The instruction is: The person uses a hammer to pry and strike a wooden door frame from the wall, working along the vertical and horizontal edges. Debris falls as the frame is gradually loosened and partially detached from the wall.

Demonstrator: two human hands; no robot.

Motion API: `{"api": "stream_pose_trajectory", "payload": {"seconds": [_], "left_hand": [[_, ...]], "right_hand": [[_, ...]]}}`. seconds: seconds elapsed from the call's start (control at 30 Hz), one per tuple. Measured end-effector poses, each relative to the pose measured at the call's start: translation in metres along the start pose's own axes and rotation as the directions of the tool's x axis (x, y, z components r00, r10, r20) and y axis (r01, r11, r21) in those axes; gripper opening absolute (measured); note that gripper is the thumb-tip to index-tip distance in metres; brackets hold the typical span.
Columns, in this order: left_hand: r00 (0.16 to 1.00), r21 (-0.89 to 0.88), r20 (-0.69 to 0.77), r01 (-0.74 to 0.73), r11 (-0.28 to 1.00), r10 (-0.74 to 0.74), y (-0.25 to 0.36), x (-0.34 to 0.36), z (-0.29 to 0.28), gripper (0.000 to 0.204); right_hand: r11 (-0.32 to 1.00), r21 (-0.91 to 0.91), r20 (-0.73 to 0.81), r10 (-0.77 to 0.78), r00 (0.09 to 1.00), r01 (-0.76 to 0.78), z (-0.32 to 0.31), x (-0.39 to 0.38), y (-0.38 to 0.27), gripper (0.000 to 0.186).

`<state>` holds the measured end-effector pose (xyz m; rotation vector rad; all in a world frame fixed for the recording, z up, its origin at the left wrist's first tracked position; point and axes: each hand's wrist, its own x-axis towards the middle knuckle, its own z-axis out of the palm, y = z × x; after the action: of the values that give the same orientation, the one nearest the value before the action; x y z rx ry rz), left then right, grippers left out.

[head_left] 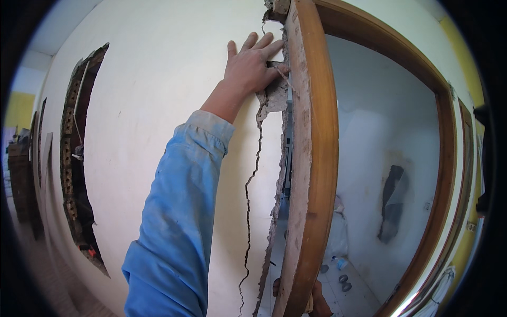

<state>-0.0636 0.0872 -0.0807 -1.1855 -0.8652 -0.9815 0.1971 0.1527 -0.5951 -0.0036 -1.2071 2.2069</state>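
My left hand (250,68), in a blue sleeve, lies with fingers spread on the white wall (158,95). Its thumb reaches over broken plaster beside the wooden door frame (320,137). A jagged crack (248,195) runs down the wall below that hand. The frame's near post stands apart from the wall's ragged edge, with a gap between them. Low on this post, what looks like my right hand (319,302) is closed around the wood, fingertips showing on the left side. Most of that hand is hidden behind the post and the lower rim.
A tall opening (79,158) with exposed bricks and a hanging wire cuts the wall at left. Through the doorway, a white bag (338,235) and small round objects (344,282) rest on the tiled floor. The far wall has a dark hole (392,203).
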Motion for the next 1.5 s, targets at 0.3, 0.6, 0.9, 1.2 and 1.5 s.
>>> {"api": "stream_pose_trajectory", "payload": {"seconds": [0.3, 0.6, 0.9, 1.2, 1.5], "left_hand": [[0.999, -0.016, 0.016, 0.029, 0.999, -0.028, 0.001, 0.000, -0.002, 0.079], [1.000, -0.081, 0.020, 0.019, 0.997, -0.018, 0.001, -0.002, -0.005, 0.080], [1.000, -0.042, -0.009, -0.005, 0.999, 0.005, -0.004, -0.001, -0.001, 0.078], [1.000, -0.046, -0.010, -0.002, 0.999, 0.002, 0.000, -0.002, -0.006, 0.077], [0.999, -0.049, 0.034, 0.014, 0.999, -0.012, 0.003, -0.002, -0.013, 0.069]], "right_hand": [[0.997, -0.071, -0.107, -0.018, 0.994, 0.010, 0.011, 0.004, 0.003, 0.073], [0.997, -0.061, -0.027, -0.050, 0.998, 0.048, -0.005, 0.004, 0.011, 0.070], [0.996, -0.092, -0.070, 0.007, 0.998, -0.013, -0.016, 0.004, 0.011, 0.066], [0.991, -0.129, -0.079, 0.020, 0.997, -0.030, -0.019, 0.003, 0.015, 0.062], [0.989, -0.140, -0.112, 0.028, 0.993, -0.043, -0.032, 0.007, 0.022, 0.058]]}}
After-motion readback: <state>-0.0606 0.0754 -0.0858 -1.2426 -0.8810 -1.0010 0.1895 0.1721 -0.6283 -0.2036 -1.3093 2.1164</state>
